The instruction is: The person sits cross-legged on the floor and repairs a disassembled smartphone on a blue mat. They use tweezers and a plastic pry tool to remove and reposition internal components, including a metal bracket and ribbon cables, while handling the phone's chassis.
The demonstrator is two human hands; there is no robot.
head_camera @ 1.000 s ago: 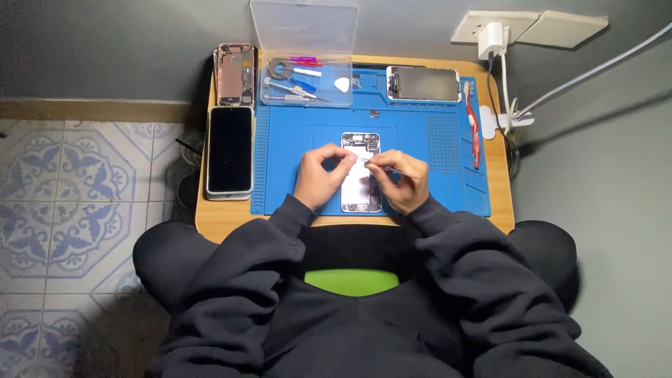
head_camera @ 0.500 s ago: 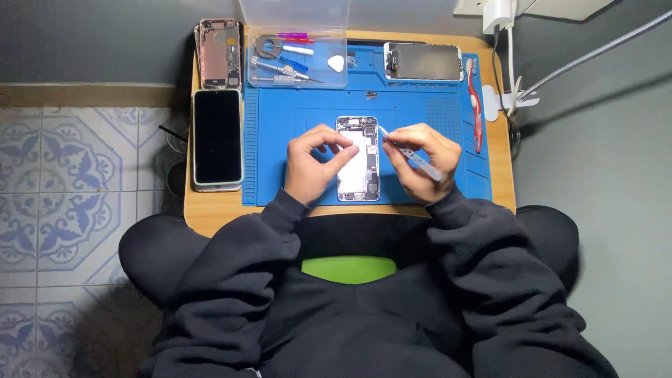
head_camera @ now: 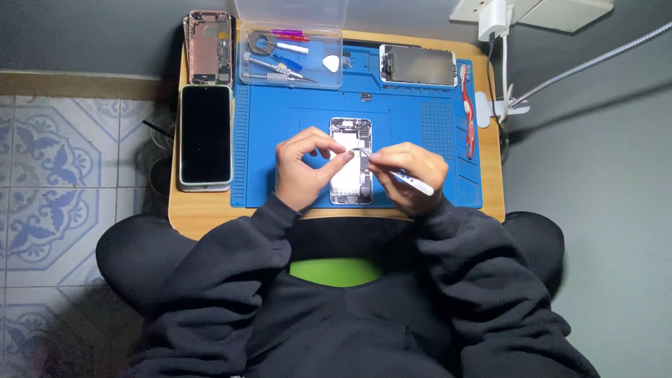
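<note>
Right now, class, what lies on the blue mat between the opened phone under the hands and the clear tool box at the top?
In the head view, the blue mat is nearly bare between the opened phone and the clear tool box; one small dark part lies there.

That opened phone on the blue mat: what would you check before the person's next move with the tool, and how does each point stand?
1. Opened phone lies flat on the blue mat: ok.
2. Left hand steadies it, fingertips at the thin strip over the phone: ok.
3. Right hand has a firm grip on the white-handled tool: ok.
4. Tool tip sits on the right part: cannot tell, fingers hide it.
5. Spare tools in the clear tray lie within reach: ok.
6. Detached screen lies clear of the hands: ok.
</note>
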